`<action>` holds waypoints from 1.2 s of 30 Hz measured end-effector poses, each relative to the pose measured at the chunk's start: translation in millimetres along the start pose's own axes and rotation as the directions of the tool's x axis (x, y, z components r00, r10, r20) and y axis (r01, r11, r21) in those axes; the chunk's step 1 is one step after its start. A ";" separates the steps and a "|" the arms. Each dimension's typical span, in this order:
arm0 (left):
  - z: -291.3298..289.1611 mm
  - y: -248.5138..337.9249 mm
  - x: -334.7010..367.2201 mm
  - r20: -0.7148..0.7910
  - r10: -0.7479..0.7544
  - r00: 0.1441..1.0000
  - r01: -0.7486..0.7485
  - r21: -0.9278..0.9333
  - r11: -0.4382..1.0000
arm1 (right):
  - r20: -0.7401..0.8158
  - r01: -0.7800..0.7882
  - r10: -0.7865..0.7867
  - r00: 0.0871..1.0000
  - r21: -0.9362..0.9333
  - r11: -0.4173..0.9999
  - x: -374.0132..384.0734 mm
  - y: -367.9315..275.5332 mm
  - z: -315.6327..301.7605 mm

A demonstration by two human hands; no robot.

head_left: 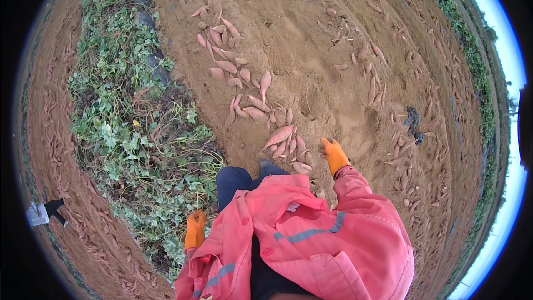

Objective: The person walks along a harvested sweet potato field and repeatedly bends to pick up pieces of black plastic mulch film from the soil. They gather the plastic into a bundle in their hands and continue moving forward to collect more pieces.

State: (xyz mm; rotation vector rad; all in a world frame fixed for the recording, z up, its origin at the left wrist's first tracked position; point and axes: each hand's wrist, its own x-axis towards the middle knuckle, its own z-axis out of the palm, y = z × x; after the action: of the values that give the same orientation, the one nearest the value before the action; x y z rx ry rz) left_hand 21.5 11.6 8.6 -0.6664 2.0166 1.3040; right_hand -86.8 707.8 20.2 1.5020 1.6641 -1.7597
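Head | sweet potatoes (279, 136): beside right hand (335, 156) (unclenched, empty) | apart from left hand (195, 229) (grip: can't tell)

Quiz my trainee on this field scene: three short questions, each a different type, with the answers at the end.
1. Multiple choice: What colour is the jacket? a) green b) pinkish red c) white
2. True or false: In the picture, the dark scrap lies to the left of the right hand.
3. Open: Which hand, the right or the left hand, is closer to the nearest cluster of sweet potatoes?

Key: 1. b. 2. False. 3. The right hand.
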 end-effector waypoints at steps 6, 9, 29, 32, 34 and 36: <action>26.7 -82.7 31.5 0.074 0.056 0.996 -0.069 0.187 0.980 | 0.059 0.132 -0.130 0.990 -0.018 0.991 27.7 -62.8 43.5; 38.5 -133.2 90.2 0.175 0.220 0.960 -0.268 0.336 0.903 | 0.062 -0.005 0.010 0.998 -0.089 0.996 42.9 -60.1 85.2; -183.4 142.1 303.5 -0.042 -0.083 0.996 0.059 -0.401 0.914 | 0.201 0.035 0.040 0.979 -0.356 0.934 73.9 -185.3 337.9; -187.0 155.9 328.7 -0.047 -0.049 0.998 0.018 -0.507 0.862 | 0.193 -0.004 0.106 0.975 -0.465 0.885 71.2 -201.9 346.4; -180.7 164.7 340.9 -0.063 -0.037 0.997 -0.001 -0.521 0.854 | 0.202 -0.015 0.145 0.969 -0.533 0.846 75.9 -214.8 365.1; -172.2 173.1 355.9 -0.069 0.009 0.998 -0.041 -0.472 0.881 | 0.219 -0.012 0.173 0.960 -0.585 0.811 92.5 -235.5 391.1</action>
State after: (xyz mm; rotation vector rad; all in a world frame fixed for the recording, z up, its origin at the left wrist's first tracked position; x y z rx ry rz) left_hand -379.3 -107.2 -98.8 -0.9132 1.7628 1.8386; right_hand -492.3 480.0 -6.3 0.9985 1.7317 -1.1682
